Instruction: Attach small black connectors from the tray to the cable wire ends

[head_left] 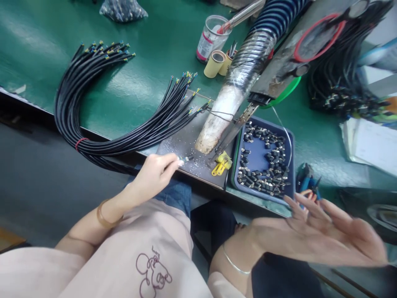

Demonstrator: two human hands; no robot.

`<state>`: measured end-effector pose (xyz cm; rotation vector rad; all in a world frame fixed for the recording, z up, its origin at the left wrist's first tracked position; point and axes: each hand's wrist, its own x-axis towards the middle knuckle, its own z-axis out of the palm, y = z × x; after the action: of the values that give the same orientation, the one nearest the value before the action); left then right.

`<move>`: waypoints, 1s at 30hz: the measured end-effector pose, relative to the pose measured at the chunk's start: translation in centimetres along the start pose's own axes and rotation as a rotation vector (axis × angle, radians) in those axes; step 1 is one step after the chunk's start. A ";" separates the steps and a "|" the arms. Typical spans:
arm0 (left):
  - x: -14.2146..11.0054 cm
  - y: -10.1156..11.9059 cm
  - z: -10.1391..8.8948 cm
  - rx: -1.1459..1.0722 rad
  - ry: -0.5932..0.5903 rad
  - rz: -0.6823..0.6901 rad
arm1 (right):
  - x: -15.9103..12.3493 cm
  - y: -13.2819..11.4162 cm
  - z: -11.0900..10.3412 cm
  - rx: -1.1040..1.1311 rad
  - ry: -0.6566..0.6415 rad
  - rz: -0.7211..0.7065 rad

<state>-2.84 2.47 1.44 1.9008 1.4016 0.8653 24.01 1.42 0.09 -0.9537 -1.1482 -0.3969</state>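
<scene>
My left hand (156, 171) is closed in a pinch over the front edge of the dark work plate (176, 145). Between its fingertips is a small connector (187, 158) with a dark end; its details are too small to make out. Open and slightly blurred, my right hand (328, 236) is held in the air at the lower right, palm showing and fingers stretched out. Nothing is in it. Beyond its fingertips lie pliers (307, 180) with blue handles. A blue tray (293, 153) of small black connectors (274, 159) stands between the two hands.
A tied bundle of black cables (66, 99) with stripped coloured ends curves across the green table (155, 37). A soldering iron (231, 132) and a foil-wrapped hose (218, 111) slant down over the plate. Yellow clips (221, 164), a plastic cup (206, 43) and papers (372, 142) stand around.
</scene>
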 end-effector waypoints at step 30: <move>0.3 1.7 2.7 -0.598 0.001 0.025 | 3.8 -0.1 -6.9 -0.811 -1.119 -0.314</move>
<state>0.33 2.10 1.22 1.4561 0.9697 1.1438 29.52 -3.51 2.98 -1.8159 -2.2505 -0.6273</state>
